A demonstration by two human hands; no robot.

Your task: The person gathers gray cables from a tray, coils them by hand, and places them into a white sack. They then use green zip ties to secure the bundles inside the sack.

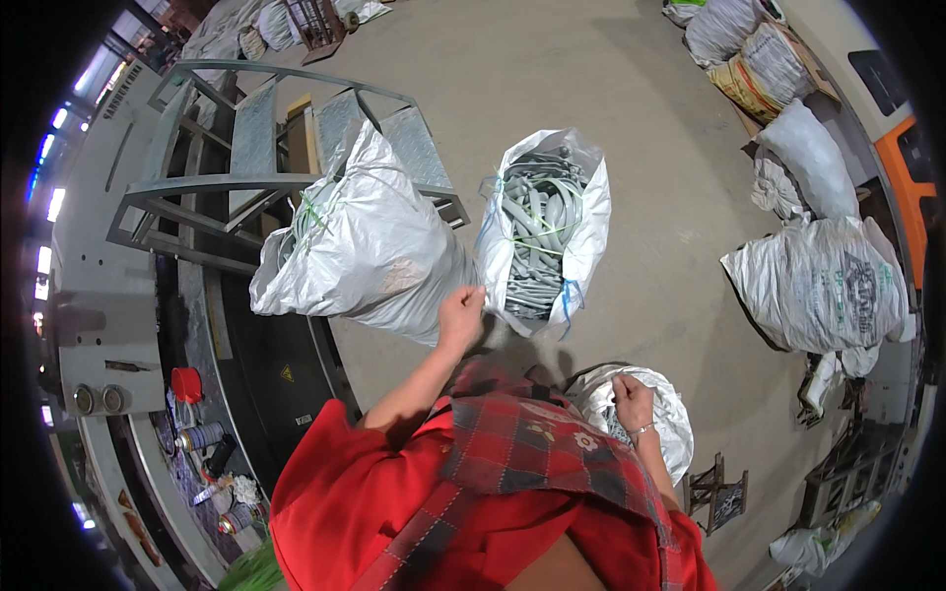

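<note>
My left hand [460, 317] is closed in a pinch where two white sacks meet; whether it grips a sack edge or a small piece is not visible. To its right stands an open white sack [598, 209] full of grey curved plastic-looking parts [537, 222], with green and blue ties across it. A bulging white sack [379, 251] with a green tie leans to the left of that. My right hand [634, 401], fingers curled together, is over a smaller open white sack [673, 424] beside me. What those fingers hold, if anything, cannot be made out.
Metal steps [254, 148] stand behind the leaning sack, against a grey machine [103, 246]. Spray cans [200, 436] and a red cup [186, 384] sit at the left. More filled sacks [823, 281] line the right side. A small metal stand [717, 495] is at lower right.
</note>
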